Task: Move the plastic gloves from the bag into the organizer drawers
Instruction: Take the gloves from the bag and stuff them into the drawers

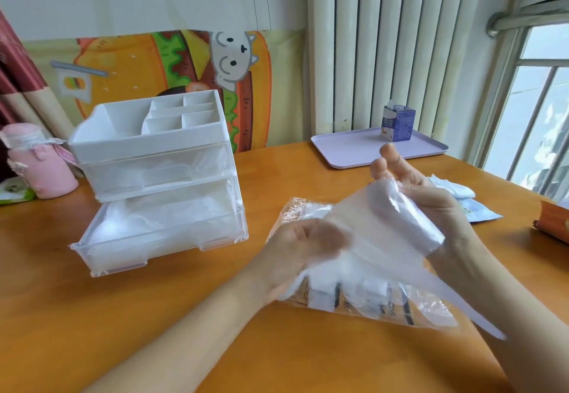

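Gloves (pixel 381 223) are hanging stretched between the two hands, just above the bag (pixel 378 306). The bag is lying flat on the bench (pixel 184 315), at 6 o'clock from the hands.

The left hand (pixel 303 246) is looking blurry, but its fingers are curling round a bunch of the thin plastic and gripping it. The right hand (pixel 431 204) is carrying the plastic wrapped over its palm, with two fingers sticking straight up. Its thumb is hiding under the plastic, so I cannot tell if it is pinching or not.

The organizer (pixel 147 143) is sitting at 10 o'clock from the hands, well apart from them. Its bottom drawer (pixel 123 257) is standing pulled out and is holding white plastic. The top drawer (pixel 138 173) is sitting pushed in, with plastic showing through it too.

I am guessing the gloves are going into the open drawer next. The plastic is thin and slippery, so a loose grip is risking a drop onto the bench. A long tail is dangling toward 5 o'clock, and it could be catching the bag and dragging it along. The drawer is looking quite full, so gloves could be spilling over its edge.
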The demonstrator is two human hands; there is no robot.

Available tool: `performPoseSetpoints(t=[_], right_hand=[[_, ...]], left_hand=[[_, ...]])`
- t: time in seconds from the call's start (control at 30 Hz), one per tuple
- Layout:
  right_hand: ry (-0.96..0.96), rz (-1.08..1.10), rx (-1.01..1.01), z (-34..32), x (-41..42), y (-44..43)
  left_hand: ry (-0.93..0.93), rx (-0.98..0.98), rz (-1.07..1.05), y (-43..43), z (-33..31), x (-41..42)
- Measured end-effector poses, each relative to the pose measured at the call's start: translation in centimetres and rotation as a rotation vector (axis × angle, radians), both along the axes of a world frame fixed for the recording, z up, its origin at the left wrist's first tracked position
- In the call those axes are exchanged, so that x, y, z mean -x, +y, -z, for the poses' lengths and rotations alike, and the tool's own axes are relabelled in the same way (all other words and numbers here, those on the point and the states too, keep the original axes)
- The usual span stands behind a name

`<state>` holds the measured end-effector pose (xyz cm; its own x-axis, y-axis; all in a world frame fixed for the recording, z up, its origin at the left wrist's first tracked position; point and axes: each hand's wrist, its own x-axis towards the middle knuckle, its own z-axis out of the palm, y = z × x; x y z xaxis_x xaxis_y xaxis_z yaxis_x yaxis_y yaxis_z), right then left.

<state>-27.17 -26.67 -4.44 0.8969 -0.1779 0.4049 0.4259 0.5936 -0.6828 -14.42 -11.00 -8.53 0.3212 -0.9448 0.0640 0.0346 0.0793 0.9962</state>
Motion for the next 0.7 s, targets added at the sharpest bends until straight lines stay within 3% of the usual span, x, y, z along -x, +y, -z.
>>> performPoseSetpoints(t=[0.13, 0.37, 0.5, 0.6, 0.7], right_hand=[[0.08, 0.38, 0.161, 0.2, 0.8, -1.4], [0.336, 0.264, 0.329, 0.3, -0.5, 0.9], [0.433, 0.095, 0.553, 0.5, -2.5, 2.4], [0.478, 0.168, 0.732, -0.7, -4.7, 4.4], [0.485, 0.34, 0.751, -2.2, -7.4, 5.8]], left_hand=[[0.006, 0.119, -0.077, 1.5, -3.7, -2.6], [-0.44, 0.068, -0.382, 5.1, -8.8, -5.3], [-0.55, 0.019, -0.47, 7.1, -10.1, -7.5], [-0.631, -0.058, -0.55, 8.7, -10.6, -9.7], [-0.683, -0.155, -0.702, 10.6, -10.6, -12.1]])
